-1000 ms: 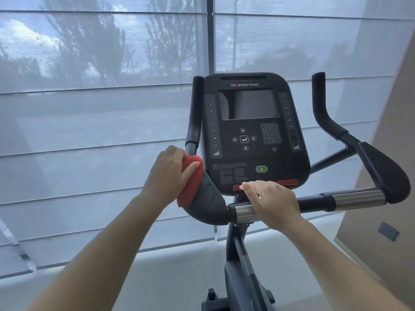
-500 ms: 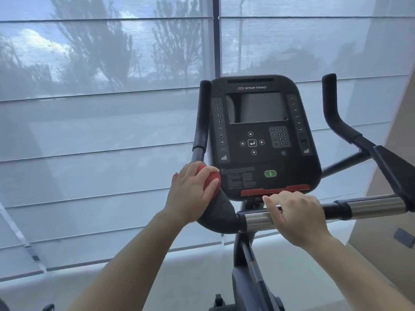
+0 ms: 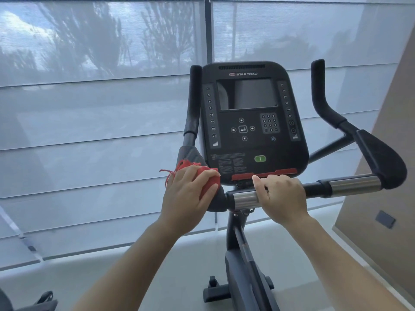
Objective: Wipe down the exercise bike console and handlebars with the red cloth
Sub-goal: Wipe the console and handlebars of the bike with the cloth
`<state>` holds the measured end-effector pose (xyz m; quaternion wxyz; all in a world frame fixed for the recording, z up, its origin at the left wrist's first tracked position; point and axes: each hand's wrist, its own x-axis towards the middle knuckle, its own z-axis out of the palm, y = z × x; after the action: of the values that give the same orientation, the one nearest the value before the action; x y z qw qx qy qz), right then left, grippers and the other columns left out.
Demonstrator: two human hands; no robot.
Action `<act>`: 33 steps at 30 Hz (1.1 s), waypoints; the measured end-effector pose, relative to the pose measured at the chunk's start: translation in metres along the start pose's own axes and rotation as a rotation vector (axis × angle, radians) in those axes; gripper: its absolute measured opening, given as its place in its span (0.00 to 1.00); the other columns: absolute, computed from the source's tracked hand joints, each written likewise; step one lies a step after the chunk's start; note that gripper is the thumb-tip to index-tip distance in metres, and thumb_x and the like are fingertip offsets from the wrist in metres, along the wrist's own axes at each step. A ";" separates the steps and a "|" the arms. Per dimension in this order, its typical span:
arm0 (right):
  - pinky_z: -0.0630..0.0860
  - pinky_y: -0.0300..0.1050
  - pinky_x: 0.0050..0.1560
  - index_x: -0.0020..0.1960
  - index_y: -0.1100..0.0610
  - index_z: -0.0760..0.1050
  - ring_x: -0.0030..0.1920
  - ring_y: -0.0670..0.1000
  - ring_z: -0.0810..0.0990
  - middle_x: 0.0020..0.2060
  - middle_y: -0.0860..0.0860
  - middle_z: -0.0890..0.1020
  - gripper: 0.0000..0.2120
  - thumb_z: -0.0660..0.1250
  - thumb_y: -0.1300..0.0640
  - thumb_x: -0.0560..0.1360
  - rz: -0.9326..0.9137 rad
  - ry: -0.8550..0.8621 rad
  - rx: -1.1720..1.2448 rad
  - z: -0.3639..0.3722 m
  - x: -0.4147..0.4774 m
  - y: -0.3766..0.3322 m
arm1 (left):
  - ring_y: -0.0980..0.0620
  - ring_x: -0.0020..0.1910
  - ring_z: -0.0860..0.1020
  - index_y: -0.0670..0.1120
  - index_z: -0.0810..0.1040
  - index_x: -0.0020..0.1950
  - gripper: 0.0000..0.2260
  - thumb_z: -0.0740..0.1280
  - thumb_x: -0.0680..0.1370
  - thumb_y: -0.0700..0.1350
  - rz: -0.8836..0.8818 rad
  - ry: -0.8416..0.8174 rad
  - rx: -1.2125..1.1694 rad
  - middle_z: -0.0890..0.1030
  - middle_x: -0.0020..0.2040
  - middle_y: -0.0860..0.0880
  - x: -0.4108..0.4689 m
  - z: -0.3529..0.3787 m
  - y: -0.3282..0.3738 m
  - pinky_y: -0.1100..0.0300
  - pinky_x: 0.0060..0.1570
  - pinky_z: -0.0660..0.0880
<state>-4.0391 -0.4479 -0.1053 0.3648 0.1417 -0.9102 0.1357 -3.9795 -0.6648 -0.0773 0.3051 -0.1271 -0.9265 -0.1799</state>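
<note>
Nearest, the left hand (image 3: 186,196) presses the red cloth (image 3: 207,179) onto the left elbow pad (image 3: 215,198), fingers closed over it. The right hand (image 3: 283,196) is wrapped round the handlebar (image 3: 244,199). Beyond, the dark console (image 3: 253,122) stands before the blinds (image 3: 89,108).

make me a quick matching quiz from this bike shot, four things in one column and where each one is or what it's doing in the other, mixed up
Column 1
1. red cloth
2. right hand
3. green button
4. left hand

Column 2
A. low on the console face, under the keypad
B. gripping the crossbar below the console
C. pressing the cloth onto the left handlebar pad
D. bunched under a palm, loose threads sticking out

Pairs: 1-D, 2-B, 3-A, 4-C
</note>
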 end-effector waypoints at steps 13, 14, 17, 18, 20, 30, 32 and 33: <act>0.70 0.47 0.37 0.35 0.51 0.74 0.32 0.48 0.71 0.29 0.45 0.74 0.23 0.49 0.39 0.77 -0.130 0.039 0.084 -0.002 -0.010 0.012 | 0.45 0.62 0.65 0.58 0.70 0.61 0.13 0.56 0.79 0.55 -0.161 -0.025 0.163 0.70 0.61 0.49 0.047 0.008 0.000 0.44 0.62 0.65; 0.69 0.47 0.38 0.36 0.51 0.74 0.32 0.49 0.71 0.29 0.45 0.74 0.23 0.50 0.39 0.77 -0.133 0.058 0.091 -0.002 -0.012 0.012 | 0.45 0.62 0.65 0.58 0.70 0.61 0.12 0.57 0.78 0.55 -0.135 -0.005 0.145 0.70 0.61 0.50 0.039 0.007 0.000 0.44 0.62 0.65; 0.66 0.45 0.39 0.37 0.52 0.76 0.33 0.49 0.72 0.30 0.46 0.75 0.21 0.53 0.40 0.76 -0.124 0.139 0.101 0.001 -0.015 0.010 | 0.46 0.62 0.65 0.59 0.71 0.61 0.14 0.55 0.77 0.56 -0.094 0.021 0.072 0.70 0.61 0.52 0.019 0.005 -0.001 0.45 0.61 0.64; 0.66 0.45 0.39 0.37 0.52 0.76 0.33 0.49 0.72 0.30 0.46 0.76 0.20 0.54 0.41 0.76 -0.118 0.167 0.104 0.002 -0.015 0.009 | 0.47 0.63 0.64 0.59 0.71 0.61 0.14 0.55 0.77 0.57 -0.086 0.022 0.061 0.69 0.61 0.52 0.015 0.005 -0.001 0.46 0.61 0.64; 0.67 0.46 0.40 0.37 0.52 0.77 0.33 0.49 0.73 0.30 0.46 0.77 0.19 0.55 0.41 0.75 -0.105 0.203 0.109 0.005 -0.016 0.007 | 0.48 0.63 0.63 0.60 0.70 0.61 0.13 0.55 0.78 0.57 -0.084 0.019 0.055 0.68 0.61 0.53 0.017 0.005 -0.003 0.47 0.62 0.63; 0.69 0.48 0.42 0.38 0.53 0.77 0.35 0.49 0.74 0.32 0.47 0.78 0.19 0.55 0.42 0.75 -0.057 0.133 0.136 -0.001 -0.017 0.004 | 0.47 0.63 0.60 0.60 0.66 0.62 0.12 0.54 0.79 0.56 -0.185 -0.094 0.120 0.65 0.62 0.52 0.041 0.004 0.003 0.44 0.65 0.59; 0.69 0.49 0.43 0.37 0.52 0.76 0.35 0.49 0.73 0.31 0.46 0.77 0.19 0.54 0.41 0.74 -0.026 0.116 0.134 -0.002 -0.016 0.001 | 0.49 0.62 0.59 0.62 0.66 0.61 0.12 0.53 0.79 0.56 -0.134 -0.053 0.096 0.64 0.61 0.54 0.020 0.005 0.006 0.45 0.64 0.59; 0.69 0.49 0.43 0.36 0.52 0.76 0.35 0.49 0.73 0.31 0.46 0.77 0.20 0.54 0.41 0.74 -0.011 0.110 0.125 -0.001 -0.015 0.000 | 0.50 0.62 0.59 0.63 0.65 0.61 0.12 0.52 0.78 0.57 -0.109 -0.039 0.078 0.64 0.60 0.55 0.011 0.005 0.006 0.46 0.63 0.59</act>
<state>-4.0275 -0.4453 -0.1150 0.4053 0.1617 -0.8778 0.1977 -3.9888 -0.6557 -0.0729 0.2812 -0.0679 -0.9442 -0.1573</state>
